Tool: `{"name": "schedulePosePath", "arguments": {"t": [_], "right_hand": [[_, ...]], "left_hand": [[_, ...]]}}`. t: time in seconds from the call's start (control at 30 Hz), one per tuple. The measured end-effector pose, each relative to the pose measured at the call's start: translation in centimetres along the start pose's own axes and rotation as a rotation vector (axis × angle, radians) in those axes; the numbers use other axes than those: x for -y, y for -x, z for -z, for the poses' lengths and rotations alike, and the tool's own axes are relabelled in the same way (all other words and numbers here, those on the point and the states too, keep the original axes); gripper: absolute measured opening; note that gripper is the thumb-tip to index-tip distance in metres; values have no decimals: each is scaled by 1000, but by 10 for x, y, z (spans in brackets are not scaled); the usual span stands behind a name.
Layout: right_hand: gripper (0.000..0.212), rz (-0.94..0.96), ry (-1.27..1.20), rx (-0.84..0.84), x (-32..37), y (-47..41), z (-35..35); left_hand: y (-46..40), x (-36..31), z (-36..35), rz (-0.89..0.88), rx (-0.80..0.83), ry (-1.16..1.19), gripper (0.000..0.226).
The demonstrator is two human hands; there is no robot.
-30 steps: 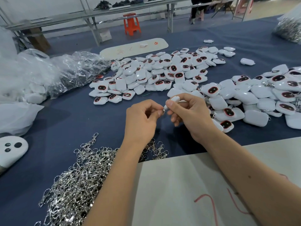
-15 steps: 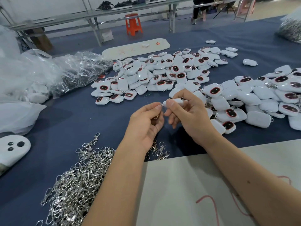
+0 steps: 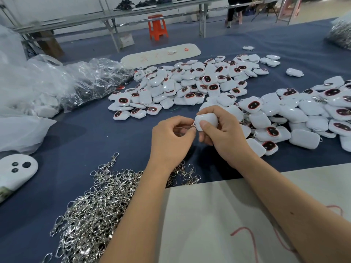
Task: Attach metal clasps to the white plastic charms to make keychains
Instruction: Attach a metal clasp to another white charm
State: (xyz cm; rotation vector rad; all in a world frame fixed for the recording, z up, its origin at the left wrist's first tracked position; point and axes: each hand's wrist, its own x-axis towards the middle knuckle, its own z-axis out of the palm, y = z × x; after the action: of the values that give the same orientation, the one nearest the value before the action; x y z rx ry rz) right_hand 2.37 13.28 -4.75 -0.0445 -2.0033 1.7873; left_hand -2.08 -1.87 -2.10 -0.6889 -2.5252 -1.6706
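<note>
Head view: I am holding one white charm (image 3: 207, 121) in my right hand (image 3: 224, 133), thumb pressing on its near face and fingers wrapping behind, so its left edge is turning toward my left hand (image 3: 171, 137). The left fingertips are pinching something small against that edge, probably a clasp, mostly hidden. The charm is floating above the blue table (image 3: 95, 141), between the clasp heap (image 3: 95, 209) near-left and the charm pile (image 3: 190, 82) farther off. It is looking glossy, rounded, plain side up.
</note>
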Motion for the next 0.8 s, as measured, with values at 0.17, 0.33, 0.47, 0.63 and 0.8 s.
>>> {"name": "schedulePosePath", "arguments": {"t": [0.17,0.33,0.47,0.63,0.8], "right_hand": [[18,-5,3,15,2,1,0],[16,-7,7,27,0,1,1],[15,17,19,37,-2,0,1],[15,25,35,50,-2,1,1],[18,-43,-35,19,0,1,0]], "left_hand": [[-1,3,-1,23,-25,12,21],[-1,4,-1,5,-96,-18,19],[-1,4,-1,3,-84,-43,14],[-2,5,-1,10,-34,-52,11],[-3,4,-3,-30,-13,56,18]]}}
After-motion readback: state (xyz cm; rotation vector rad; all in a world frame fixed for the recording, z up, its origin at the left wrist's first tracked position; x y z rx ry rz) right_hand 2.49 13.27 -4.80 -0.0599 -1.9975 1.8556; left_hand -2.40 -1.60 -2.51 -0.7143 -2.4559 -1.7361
